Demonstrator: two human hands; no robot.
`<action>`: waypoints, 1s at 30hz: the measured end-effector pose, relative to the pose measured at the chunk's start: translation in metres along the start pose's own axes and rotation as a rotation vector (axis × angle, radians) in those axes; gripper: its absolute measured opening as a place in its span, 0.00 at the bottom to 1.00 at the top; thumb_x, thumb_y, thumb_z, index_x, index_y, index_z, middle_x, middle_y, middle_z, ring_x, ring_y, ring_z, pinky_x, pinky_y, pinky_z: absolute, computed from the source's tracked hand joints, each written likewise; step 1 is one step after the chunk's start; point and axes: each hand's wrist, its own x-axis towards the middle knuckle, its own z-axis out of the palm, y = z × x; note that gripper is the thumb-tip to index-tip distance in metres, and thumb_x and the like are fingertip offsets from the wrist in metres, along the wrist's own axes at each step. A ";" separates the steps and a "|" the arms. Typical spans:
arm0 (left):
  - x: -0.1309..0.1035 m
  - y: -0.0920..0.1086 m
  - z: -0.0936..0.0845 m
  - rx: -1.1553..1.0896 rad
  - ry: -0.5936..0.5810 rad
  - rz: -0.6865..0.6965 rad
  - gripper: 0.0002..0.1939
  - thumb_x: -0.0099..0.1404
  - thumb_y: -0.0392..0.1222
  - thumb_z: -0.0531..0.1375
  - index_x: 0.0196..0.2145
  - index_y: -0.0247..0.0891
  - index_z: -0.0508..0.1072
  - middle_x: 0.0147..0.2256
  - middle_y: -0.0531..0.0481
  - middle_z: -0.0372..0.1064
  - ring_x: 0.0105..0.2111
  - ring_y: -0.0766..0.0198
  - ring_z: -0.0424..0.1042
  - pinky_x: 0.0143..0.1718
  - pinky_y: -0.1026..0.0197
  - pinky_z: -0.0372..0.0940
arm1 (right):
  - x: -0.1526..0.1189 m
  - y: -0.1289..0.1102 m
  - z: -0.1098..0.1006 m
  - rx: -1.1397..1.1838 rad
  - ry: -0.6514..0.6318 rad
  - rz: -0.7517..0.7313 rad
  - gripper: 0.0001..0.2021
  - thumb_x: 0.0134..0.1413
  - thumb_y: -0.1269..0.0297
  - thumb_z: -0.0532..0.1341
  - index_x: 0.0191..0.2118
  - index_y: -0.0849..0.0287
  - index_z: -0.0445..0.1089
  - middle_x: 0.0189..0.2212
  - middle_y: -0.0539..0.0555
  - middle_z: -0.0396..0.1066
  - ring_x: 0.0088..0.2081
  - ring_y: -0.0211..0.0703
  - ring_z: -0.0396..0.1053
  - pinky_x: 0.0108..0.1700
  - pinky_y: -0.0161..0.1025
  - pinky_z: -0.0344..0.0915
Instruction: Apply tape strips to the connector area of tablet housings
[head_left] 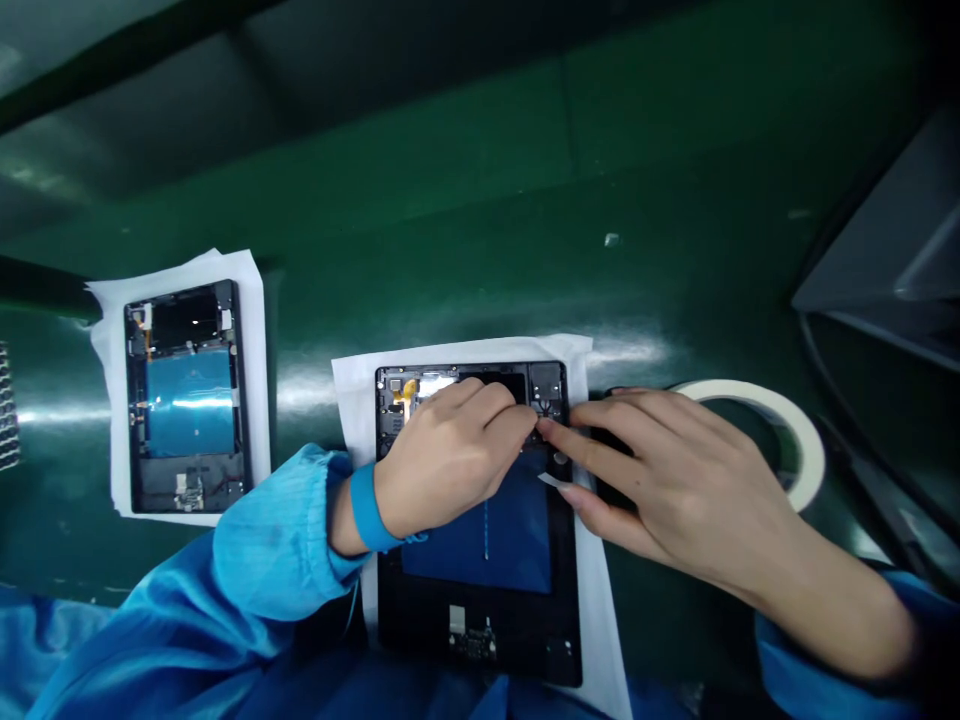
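An opened tablet housing [480, 570] lies on white paper [352, 390], with a blue battery area and small circuit parts showing. Over its upper part is my left hand [461, 455], closed, its fingertips pinched near the upper right inner edge; whatever they hold is hidden. A blue band circles that wrist. My right hand [667, 480] reaches in from the right with fingers apart, the index fingertip touching the housing beside the left fingertips. Against the right thumb tip is a small white strip [553, 481], which sticks out over the housing.
A second opened tablet [191, 400] with a blue battery rests on white paper at the left. Behind my right hand lies a roll of pale tape [806, 450]. A grey object [900, 250] and dark cables are at the far right; a small clear scrap [611, 240] lies behind.
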 end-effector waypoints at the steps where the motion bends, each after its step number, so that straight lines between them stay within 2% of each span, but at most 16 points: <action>1: 0.000 0.000 0.000 -0.001 0.000 0.005 0.12 0.71 0.34 0.49 0.36 0.32 0.72 0.32 0.46 0.67 0.33 0.61 0.65 0.36 0.58 0.65 | 0.000 -0.001 -0.001 -0.010 -0.008 0.003 0.15 0.59 0.60 0.57 0.46 0.63 0.72 0.38 0.58 0.71 0.38 0.50 0.66 0.42 0.46 0.63; 8: 0.000 -0.001 0.001 0.002 0.009 0.002 0.12 0.71 0.34 0.50 0.36 0.32 0.72 0.32 0.46 0.67 0.33 0.61 0.64 0.36 0.58 0.65 | 0.000 -0.008 0.001 -0.136 -0.004 -0.067 0.18 0.59 0.60 0.57 0.48 0.68 0.70 0.36 0.58 0.71 0.38 0.48 0.66 0.44 0.46 0.61; 11: 0.000 -0.001 0.002 -0.011 0.028 0.011 0.11 0.70 0.34 0.51 0.36 0.32 0.72 0.33 0.46 0.67 0.33 0.61 0.64 0.36 0.58 0.65 | -0.001 -0.008 0.004 -0.098 0.028 -0.055 0.18 0.59 0.58 0.56 0.48 0.66 0.70 0.35 0.57 0.71 0.38 0.48 0.66 0.41 0.45 0.61; 15: -0.001 -0.002 0.003 -0.021 0.042 0.012 0.11 0.70 0.35 0.51 0.36 0.31 0.73 0.32 0.46 0.66 0.33 0.61 0.64 0.36 0.58 0.65 | 0.000 -0.008 0.004 -0.048 0.007 -0.002 0.17 0.60 0.59 0.56 0.47 0.65 0.71 0.35 0.57 0.71 0.36 0.47 0.66 0.38 0.44 0.61; 19: -0.001 -0.002 0.003 -0.021 0.033 0.003 0.11 0.70 0.35 0.51 0.36 0.32 0.72 0.32 0.47 0.66 0.33 0.61 0.64 0.37 0.58 0.65 | 0.001 -0.006 0.003 -0.009 0.047 -0.018 0.14 0.58 0.61 0.58 0.44 0.66 0.72 0.34 0.57 0.72 0.37 0.47 0.68 0.40 0.44 0.63; 22: 0.000 -0.003 0.004 -0.025 0.025 0.000 0.12 0.71 0.35 0.50 0.35 0.32 0.72 0.32 0.47 0.66 0.33 0.62 0.65 0.38 0.58 0.65 | 0.002 -0.003 0.003 -0.025 0.132 0.003 0.12 0.56 0.65 0.62 0.44 0.66 0.71 0.34 0.56 0.73 0.33 0.41 0.68 0.36 0.38 0.63; 25: 0.001 -0.004 0.004 -0.050 0.028 -0.002 0.12 0.71 0.34 0.50 0.35 0.32 0.72 0.32 0.46 0.67 0.32 0.62 0.65 0.37 0.58 0.66 | 0.004 -0.001 0.004 -0.101 0.161 0.069 0.12 0.54 0.67 0.64 0.45 0.65 0.71 0.32 0.52 0.74 0.26 0.35 0.66 0.29 0.36 0.59; 30: 0.004 -0.006 0.003 -0.093 0.047 0.010 0.10 0.69 0.32 0.52 0.35 0.31 0.73 0.30 0.46 0.68 0.31 0.62 0.66 0.34 0.58 0.66 | 0.010 -0.001 0.006 -0.183 0.156 0.119 0.10 0.53 0.68 0.65 0.42 0.64 0.71 0.30 0.50 0.74 0.23 0.33 0.65 0.27 0.36 0.57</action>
